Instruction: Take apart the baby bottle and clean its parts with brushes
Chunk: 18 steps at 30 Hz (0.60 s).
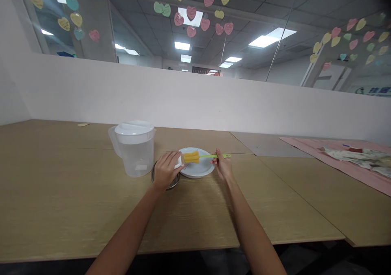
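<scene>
Table front edge (183, 252) bare; left hand (165, 170) grips cup, right hand (222, 164) grips brush (195, 157).

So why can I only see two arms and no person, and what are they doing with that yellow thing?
The camera sits on the person's head and looks forward and down, so you see only their own two arms reaching out over a wooden table. The right hand holds the green handle of a brush with a yellow sponge at its tip. The left hand grips a small white thing at the sponge's end; I cannot tell what it is. Below them lies a white plate, and a dark round dish peeks out under the left hand. A clear plastic jug with a white lid stands to the left. Far right, a pink cloth holds some wrappers.
</scene>
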Each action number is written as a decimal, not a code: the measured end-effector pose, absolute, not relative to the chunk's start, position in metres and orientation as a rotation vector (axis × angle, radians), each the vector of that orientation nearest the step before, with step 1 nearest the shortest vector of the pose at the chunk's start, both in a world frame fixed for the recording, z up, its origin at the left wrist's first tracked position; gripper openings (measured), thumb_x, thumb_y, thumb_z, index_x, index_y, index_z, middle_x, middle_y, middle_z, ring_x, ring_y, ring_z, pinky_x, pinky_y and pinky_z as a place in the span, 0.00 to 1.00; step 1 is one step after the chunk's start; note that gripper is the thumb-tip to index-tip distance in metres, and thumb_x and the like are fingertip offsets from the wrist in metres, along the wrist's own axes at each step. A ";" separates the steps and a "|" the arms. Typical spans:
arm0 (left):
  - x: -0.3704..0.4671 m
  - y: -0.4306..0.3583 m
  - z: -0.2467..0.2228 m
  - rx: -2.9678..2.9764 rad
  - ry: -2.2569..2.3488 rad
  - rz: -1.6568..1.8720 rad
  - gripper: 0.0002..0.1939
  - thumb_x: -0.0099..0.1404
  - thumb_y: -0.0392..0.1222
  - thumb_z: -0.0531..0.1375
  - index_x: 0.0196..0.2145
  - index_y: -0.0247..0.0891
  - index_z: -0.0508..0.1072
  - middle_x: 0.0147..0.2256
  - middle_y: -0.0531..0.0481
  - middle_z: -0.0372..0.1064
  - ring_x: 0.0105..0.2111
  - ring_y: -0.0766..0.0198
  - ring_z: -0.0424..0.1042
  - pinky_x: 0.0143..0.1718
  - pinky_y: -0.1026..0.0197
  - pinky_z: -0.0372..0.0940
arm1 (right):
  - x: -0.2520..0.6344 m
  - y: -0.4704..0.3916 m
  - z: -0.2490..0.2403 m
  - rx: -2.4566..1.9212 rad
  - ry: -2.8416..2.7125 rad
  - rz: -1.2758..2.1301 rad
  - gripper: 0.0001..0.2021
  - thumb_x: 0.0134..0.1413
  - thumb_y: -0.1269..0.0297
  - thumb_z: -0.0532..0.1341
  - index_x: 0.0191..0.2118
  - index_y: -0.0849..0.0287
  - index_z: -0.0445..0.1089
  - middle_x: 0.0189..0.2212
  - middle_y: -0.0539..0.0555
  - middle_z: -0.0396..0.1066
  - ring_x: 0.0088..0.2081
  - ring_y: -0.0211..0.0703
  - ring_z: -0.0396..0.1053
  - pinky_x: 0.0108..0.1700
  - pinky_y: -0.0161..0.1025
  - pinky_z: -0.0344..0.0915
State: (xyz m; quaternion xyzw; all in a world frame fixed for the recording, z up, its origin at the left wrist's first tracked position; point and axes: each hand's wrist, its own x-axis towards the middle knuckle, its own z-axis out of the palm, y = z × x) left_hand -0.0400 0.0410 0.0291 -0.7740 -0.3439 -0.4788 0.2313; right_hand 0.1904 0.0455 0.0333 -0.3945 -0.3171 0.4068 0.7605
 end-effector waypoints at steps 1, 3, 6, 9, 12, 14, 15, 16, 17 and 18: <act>-0.041 0.042 0.029 -2.148 -0.934 -1.270 0.20 0.62 0.48 0.57 0.49 0.39 0.68 0.46 0.42 0.71 0.47 0.54 0.69 0.50 0.53 0.62 | 0.189 0.045 0.033 -0.856 -0.719 0.892 0.19 0.36 0.50 0.68 0.22 0.64 0.70 0.09 0.45 0.61 0.14 0.31 0.61 0.20 0.29 0.61; -0.042 0.042 0.029 -2.183 -0.913 -1.185 0.19 0.63 0.47 0.56 0.50 0.39 0.68 0.47 0.42 0.70 0.48 0.54 0.68 0.50 0.53 0.61 | 0.184 0.045 0.032 -0.874 -0.781 0.895 0.19 0.35 0.50 0.68 0.22 0.64 0.70 0.10 0.46 0.62 0.15 0.33 0.63 0.20 0.30 0.60; -0.040 0.040 0.028 -2.213 -0.897 -1.112 0.19 0.64 0.46 0.55 0.51 0.38 0.67 0.48 0.43 0.70 0.48 0.54 0.68 0.50 0.53 0.61 | 0.175 0.043 0.029 -0.906 -0.905 0.940 0.18 0.34 0.51 0.68 0.24 0.64 0.72 0.11 0.48 0.66 0.17 0.35 0.65 0.22 0.31 0.61; -0.035 0.038 0.028 -2.231 -0.903 -1.104 0.20 0.64 0.47 0.54 0.51 0.38 0.67 0.49 0.43 0.70 0.49 0.53 0.67 0.50 0.53 0.60 | 0.168 0.040 0.027 -0.929 -1.048 0.969 0.16 0.35 0.53 0.68 0.24 0.64 0.73 0.14 0.49 0.68 0.19 0.35 0.67 0.25 0.31 0.61; -0.033 0.037 0.028 -2.258 -0.900 -1.099 0.20 0.64 0.46 0.55 0.52 0.38 0.67 0.49 0.42 0.69 0.49 0.53 0.67 0.50 0.52 0.59 | 0.167 0.040 0.027 -0.913 -1.132 1.004 0.16 0.35 0.54 0.68 0.24 0.64 0.73 0.15 0.50 0.69 0.19 0.35 0.66 0.25 0.31 0.61; -0.035 0.038 0.029 -2.247 -0.911 -1.094 0.19 0.63 0.43 0.55 0.52 0.38 0.67 0.49 0.42 0.69 0.50 0.52 0.66 0.52 0.51 0.58 | 0.171 0.040 0.029 -0.885 -1.044 1.013 0.17 0.35 0.53 0.68 0.24 0.65 0.72 0.14 0.49 0.68 0.17 0.33 0.64 0.23 0.30 0.60; -0.036 0.039 0.030 -2.230 -0.921 -1.091 0.19 0.63 0.42 0.56 0.52 0.38 0.67 0.49 0.42 0.69 0.50 0.52 0.66 0.52 0.50 0.57 | 0.174 0.041 0.030 -0.871 -0.959 1.000 0.17 0.36 0.53 0.68 0.24 0.65 0.71 0.13 0.48 0.66 0.16 0.32 0.63 0.22 0.30 0.59; -0.038 0.039 0.031 -2.209 -0.930 -1.090 0.19 0.63 0.40 0.56 0.52 0.38 0.67 0.49 0.42 0.69 0.50 0.51 0.66 0.53 0.49 0.56 | 0.179 0.042 0.031 -0.858 -0.864 0.975 0.17 0.36 0.52 0.68 0.24 0.64 0.70 0.12 0.46 0.65 0.15 0.31 0.60 0.20 0.30 0.58; -0.040 0.040 0.032 -2.186 -0.940 -1.097 0.19 0.63 0.39 0.56 0.52 0.38 0.66 0.49 0.42 0.69 0.50 0.51 0.66 0.54 0.49 0.55 | 0.185 0.043 0.032 -0.846 -0.761 0.938 0.17 0.37 0.52 0.68 0.23 0.64 0.69 0.11 0.45 0.62 0.13 0.30 0.58 0.19 0.30 0.58; -0.041 0.040 0.034 -2.168 -0.947 -1.110 0.19 0.62 0.39 0.56 0.52 0.39 0.66 0.49 0.43 0.69 0.50 0.51 0.66 0.54 0.48 0.55 | 0.191 0.045 0.033 -0.837 -0.655 0.891 0.17 0.38 0.52 0.67 0.22 0.63 0.67 0.10 0.43 0.60 0.12 0.28 0.55 0.18 0.30 0.58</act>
